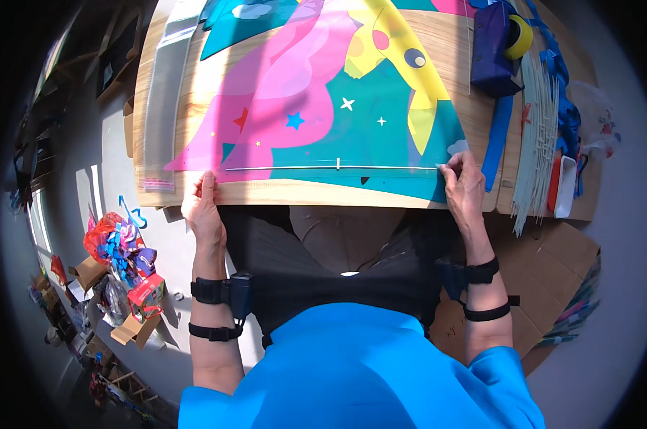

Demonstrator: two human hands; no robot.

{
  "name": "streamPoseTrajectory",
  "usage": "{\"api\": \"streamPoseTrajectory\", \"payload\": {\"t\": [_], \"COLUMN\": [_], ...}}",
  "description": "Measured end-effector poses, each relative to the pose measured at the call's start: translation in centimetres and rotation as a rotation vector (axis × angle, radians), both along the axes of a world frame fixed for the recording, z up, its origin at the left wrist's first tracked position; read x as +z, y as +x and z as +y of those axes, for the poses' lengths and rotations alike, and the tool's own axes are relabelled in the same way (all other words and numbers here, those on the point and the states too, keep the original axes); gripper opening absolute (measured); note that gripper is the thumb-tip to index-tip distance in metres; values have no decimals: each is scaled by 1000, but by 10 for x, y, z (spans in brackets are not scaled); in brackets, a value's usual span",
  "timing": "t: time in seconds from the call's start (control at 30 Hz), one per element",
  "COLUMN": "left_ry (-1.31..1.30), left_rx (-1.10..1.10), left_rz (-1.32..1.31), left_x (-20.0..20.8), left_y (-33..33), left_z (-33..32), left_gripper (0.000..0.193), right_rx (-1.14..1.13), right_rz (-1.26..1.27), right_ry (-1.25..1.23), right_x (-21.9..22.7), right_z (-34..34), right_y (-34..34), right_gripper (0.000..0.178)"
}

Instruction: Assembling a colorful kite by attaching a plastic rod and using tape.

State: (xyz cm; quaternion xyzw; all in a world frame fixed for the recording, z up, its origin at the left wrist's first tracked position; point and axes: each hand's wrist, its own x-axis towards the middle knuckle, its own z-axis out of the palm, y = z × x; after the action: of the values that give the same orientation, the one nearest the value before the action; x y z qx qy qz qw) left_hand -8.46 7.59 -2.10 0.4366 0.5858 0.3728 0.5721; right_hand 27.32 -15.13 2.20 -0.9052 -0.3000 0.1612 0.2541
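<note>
A printed kite sheet (pixel 302 136) in teal, pink and yellow, with stars and a large eye, lies flat before me. Along its near edge runs a thin white rod (pixel 280 168) with a small white fitting at its middle. A clear strip of tape (pixel 402 172) seems to stretch across the same edge, between my hands. My left hand (pixel 206 211) is closed in a pinch at the left end of this strip, by the pink part. At the other end, my right hand (pixel 465 187) pinches thumb against fingers next to the rod's tip. What lies under the fingertips is partly hidden.
The wooden table (pixel 473 129) ends just in front of me. Clear plastic sleeves (pixel 163 107) lie at its left. On the right are a purple tape dispenser (pixel 494 50) with yellow tape, a bundle of pale rods (pixel 536 136) and blue ribbon (pixel 498 143). A flattened carton (pixel 538 286) is below.
</note>
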Motion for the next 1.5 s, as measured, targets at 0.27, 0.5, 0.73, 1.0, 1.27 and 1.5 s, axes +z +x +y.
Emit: {"api": "streamPoseTrajectory", "payload": {"t": [0.27,0.5,0.73,1.0,1.27,1.5], "left_ry": [-23,-39,-31,-25,12,138], "left_rx": [-24,21,27,48,22,-167], "left_rz": [5,20,102,164,204,177], "left_x": [-6,4,22,21,30,38], "left_y": [-2,3,19,17,22,28], "left_z": [4,0,-5,-7,-8,-4], "left_gripper": [19,25,29,30,27,26], "right_rx": [-25,21,64,91,78,27], "right_rz": [51,52,54,30,29,76], "right_ry": [26,50,6,15,7,40], "right_x": [0,-2,-2,-6,-7,-6], "right_z": [-4,-5,-13,-12,-15,-17], "right_y": [3,7,14,15,18,18], "right_gripper": [12,12,14,16,15,15]}}
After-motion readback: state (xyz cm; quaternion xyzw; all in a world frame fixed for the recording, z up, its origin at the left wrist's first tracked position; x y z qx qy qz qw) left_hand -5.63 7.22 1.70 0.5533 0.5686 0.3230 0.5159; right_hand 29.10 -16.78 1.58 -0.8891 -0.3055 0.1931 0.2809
